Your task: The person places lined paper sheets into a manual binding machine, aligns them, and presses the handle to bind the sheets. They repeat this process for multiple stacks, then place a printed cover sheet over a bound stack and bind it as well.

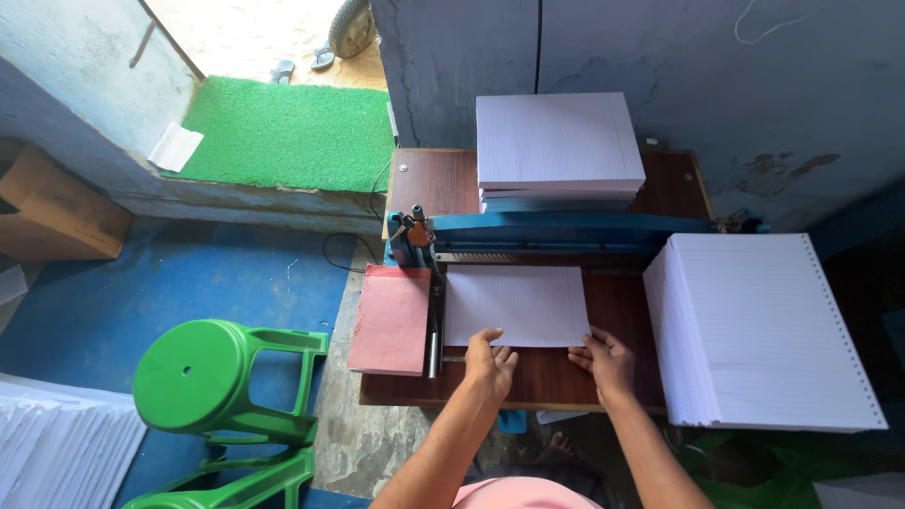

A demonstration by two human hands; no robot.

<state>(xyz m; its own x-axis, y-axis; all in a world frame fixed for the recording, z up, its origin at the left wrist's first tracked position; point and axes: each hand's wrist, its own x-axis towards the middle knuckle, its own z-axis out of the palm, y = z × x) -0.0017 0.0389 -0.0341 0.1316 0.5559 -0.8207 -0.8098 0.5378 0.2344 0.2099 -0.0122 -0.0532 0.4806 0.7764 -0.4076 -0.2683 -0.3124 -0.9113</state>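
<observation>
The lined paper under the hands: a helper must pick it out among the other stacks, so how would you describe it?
Find the blue machine bar across the brown table. Just below it lies the lined sheet, with the left hand and right hand at its near edge. Unlike the thick stacks behind and to the right, it lies thin and flat.

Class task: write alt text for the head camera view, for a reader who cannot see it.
Two hands, left and right, press the near edge of a lined sheet on a wooden table under a blue cutter. Paper stacks sit behind and right; green stools stand left.
</observation>
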